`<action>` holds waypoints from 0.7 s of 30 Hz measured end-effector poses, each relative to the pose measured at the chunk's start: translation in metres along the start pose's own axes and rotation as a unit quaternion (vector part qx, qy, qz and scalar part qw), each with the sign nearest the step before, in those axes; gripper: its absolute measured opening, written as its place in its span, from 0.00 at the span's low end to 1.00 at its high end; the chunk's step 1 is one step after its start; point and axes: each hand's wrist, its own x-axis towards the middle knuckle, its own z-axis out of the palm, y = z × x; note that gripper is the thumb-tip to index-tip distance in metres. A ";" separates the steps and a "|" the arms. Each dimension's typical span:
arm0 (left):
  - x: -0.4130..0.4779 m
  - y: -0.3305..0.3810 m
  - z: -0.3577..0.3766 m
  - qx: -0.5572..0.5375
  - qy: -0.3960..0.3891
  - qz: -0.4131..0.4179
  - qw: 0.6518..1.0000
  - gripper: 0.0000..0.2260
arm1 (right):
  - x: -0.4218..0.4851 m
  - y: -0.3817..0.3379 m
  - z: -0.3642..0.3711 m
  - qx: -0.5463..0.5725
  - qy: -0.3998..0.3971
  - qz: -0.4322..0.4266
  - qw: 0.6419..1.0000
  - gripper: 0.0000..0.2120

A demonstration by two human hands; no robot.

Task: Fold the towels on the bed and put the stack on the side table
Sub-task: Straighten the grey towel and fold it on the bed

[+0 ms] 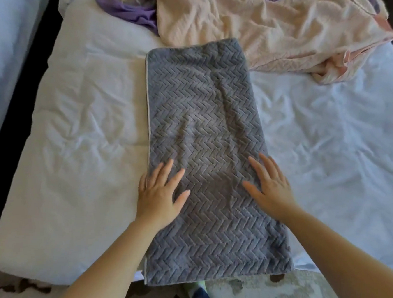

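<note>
Your left hand [158, 194] and right hand [270, 185] lie flat with fingers spread on the grey towel [202, 115], seemingly smoothing a lengthwise fold. It runs up the bed [331, 143] from the near edge. Next, likely bring the far end toward you. A peach towel [275, 29] and purple towel [130, 13] wait, crumpled, at the far edge; patterned rug [19, 294] below.

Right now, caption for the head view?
Left hand and right hand rest flat on the gray towel; peach towel and purple towel lie crumpled beyond.
</note>
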 end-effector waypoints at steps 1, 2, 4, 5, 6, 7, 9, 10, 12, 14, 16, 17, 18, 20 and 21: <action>0.012 -0.002 0.006 0.009 -0.033 -0.006 0.999 0.28 | 0.014 -0.005 0.006 -0.021 -0.028 -0.007 0.999 0.32; 0.019 -0.005 0.014 0.023 -0.068 -0.015 0.997 0.28 | 0.023 -0.006 0.013 -0.042 -0.057 -0.002 0.997 0.33; 0.020 -0.017 0.030 0.055 -0.127 -0.052 0.989 0.28 | 0.029 0.004 0.028 -0.094 -0.104 0.017 0.990 0.35; 0.016 -0.024 0.035 0.066 -0.140 -0.071 0.985 0.28 | 0.026 0.010 0.034 -0.115 -0.114 0.026 0.987 0.36; 0.011 -0.030 0.038 0.075 -0.141 -0.083 0.984 0.29 | 0.024 0.015 0.036 -0.128 -0.110 0.032 0.985 0.37; 0.008 -0.035 0.038 0.080 -0.135 -0.091 0.983 0.30 | 0.022 0.019 0.035 -0.136 -0.095 0.037 0.986 0.37; 0.011 -0.038 0.031 0.073 -0.106 -0.108 0.986 0.31 | 0.027 0.019 0.025 -0.133 -0.039 0.041 0.989 0.36; 0.018 -0.036 0.025 0.060 -0.088 -0.114 0.988 0.31 | 0.036 0.017 0.017 -0.124 -0.013 0.040 0.991 0.35; 0.043 -0.029 0.015 0.040 -0.059 -0.107 0.992 0.29 | 0.068 0.008 0.003 -0.107 0.018 0.016 0.994 0.33; 0.080 -0.019 0.011 0.051 -0.038 -0.073 0.995 0.28 | 0.111 -0.005 -0.006 -0.094 0.018 -0.035 0.995 0.31; 0.116 -0.010 0.013 0.068 -0.029 -0.047 0.996 0.28 | 0.151 -0.016 -0.005 -0.097 0.000 -0.081 0.992 0.31; 0.130 -0.009 0.016 0.071 -0.032 -0.049 0.996 0.28 | 0.167 -0.017 -0.002 -0.110 -0.012 -0.094 0.989 0.31; 0.140 -0.010 0.022 0.072 -0.037 -0.062 0.995 0.28 | 0.179 -0.014 0.002 -0.123 -0.024 -0.099 0.987 0.30; 0.149 -0.021 0.035 0.077 -0.041 -0.096 0.992 0.29 | 0.195 -0.002 0.009 -0.138 -0.037 -0.097 0.985 0.31; 0.150 -0.028 0.039 0.080 -0.039 -0.107 0.990 0.29 | 0.200 0.005 0.010 -0.145 -0.039 -0.094 0.984 0.31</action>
